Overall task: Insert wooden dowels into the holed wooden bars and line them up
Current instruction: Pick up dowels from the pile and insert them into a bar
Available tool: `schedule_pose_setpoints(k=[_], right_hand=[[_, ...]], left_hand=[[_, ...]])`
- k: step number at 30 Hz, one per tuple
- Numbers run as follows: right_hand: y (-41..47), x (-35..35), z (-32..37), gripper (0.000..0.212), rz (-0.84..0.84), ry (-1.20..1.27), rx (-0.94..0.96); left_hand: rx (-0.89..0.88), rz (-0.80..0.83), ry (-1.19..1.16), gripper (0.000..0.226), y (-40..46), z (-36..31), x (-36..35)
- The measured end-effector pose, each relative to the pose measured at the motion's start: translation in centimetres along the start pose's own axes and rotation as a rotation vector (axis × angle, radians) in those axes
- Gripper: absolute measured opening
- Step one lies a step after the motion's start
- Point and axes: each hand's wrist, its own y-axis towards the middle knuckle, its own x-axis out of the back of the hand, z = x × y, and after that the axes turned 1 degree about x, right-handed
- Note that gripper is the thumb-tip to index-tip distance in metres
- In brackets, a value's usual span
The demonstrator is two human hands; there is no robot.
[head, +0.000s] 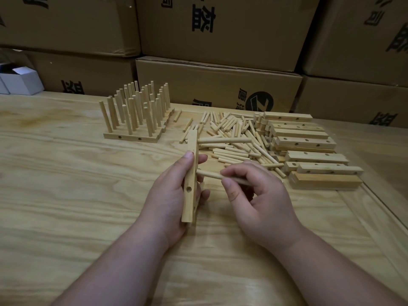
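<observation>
My left hand (171, 202) grips a holed wooden bar (190, 184) stood on end at the table's middle. One dowel (225, 140) sticks out sideways from the bar's upper part. My right hand (258, 199) pinches a second dowel (209, 174) whose left tip meets the bar's side near its middle. A heap of loose dowels (234, 133) lies behind my hands. Stacked holed bars (309, 149) without dowels lie to the right. Several bars with upright dowels (136, 115) stand lined up at the back left.
The work goes on at a pale wooden table (66, 184). Cardboard boxes (220, 40) are stacked along its far edge. A small white box (22, 81) sits at the far left. A seam in the tabletop (379, 208) runs diagonally at the right.
</observation>
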Motion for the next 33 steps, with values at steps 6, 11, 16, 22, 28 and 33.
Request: schedule_pose_setpoints(k=[6, 11, 16, 22, 28, 33], right_hand=[[0.0, 0.1, 0.0, 0.011, 0.01, -0.024, 0.002], [0.0, 0.3, -0.3, 0.011, 0.027, -0.056, -0.04], [0.0, 0.4, -0.7, 0.013, 0.066, -0.087, -0.091], [0.2, 0.5, -0.8, 0.009, 0.031, -0.117, -0.041], [0.4, 0.7, 0.0, 0.006, -0.035, -0.169, 0.103], [0.5, 0.8, 0.5, 0.006, -0.041, -0.206, 0.172]], left_hand=[[-0.01, 0.015, 0.034, 0.036, 0.1, 0.1, 0.1], [-0.016, 0.033, 0.05, 0.04, 0.0, 0.1, 0.0], [-0.023, 0.077, 0.095, 0.046, -0.1, 0.0, 0.2], [-0.07, 0.099, 0.221, 0.043, 0.0, 0.5, 0.1], [-0.113, 0.124, 0.248, 0.046, -0.4, 0.4, -0.3], [-0.093, 0.098, 0.282, 0.055, -0.9, 0.1, -0.6]])
